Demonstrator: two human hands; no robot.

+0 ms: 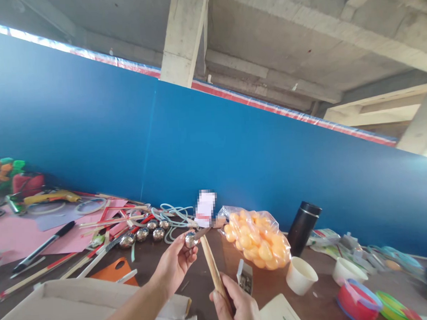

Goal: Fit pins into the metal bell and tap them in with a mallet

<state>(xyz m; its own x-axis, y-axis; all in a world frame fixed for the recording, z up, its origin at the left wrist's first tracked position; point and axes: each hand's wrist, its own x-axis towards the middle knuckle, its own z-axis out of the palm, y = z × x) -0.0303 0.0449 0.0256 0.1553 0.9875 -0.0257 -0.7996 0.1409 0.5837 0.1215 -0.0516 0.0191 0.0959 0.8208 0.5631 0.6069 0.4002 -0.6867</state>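
Ball's (190, 240) in the left hand (175, 258), tool (213, 266) in the right hand (237, 305), its far end just beside the ball. More balls (142, 235) left of the grip, marker (43, 247) way further left. Cord (173, 213) behind the hands, wall (234, 154) behind everything. From over here: bag (255, 238) behind and right, flask (304, 227) right of that, cup (301, 276) nearer, box (245, 277) between cup and tool. Left forearm (145, 295) crosses above the carton (29, 314).

From here I'm seeing my left forearm (134, 300) slanting up from the lower left, the left hand (175, 258) reaching farther forward with fingers curling inward. Lower down, my right hand (237, 303) is gripping, its fingers wrapping round.
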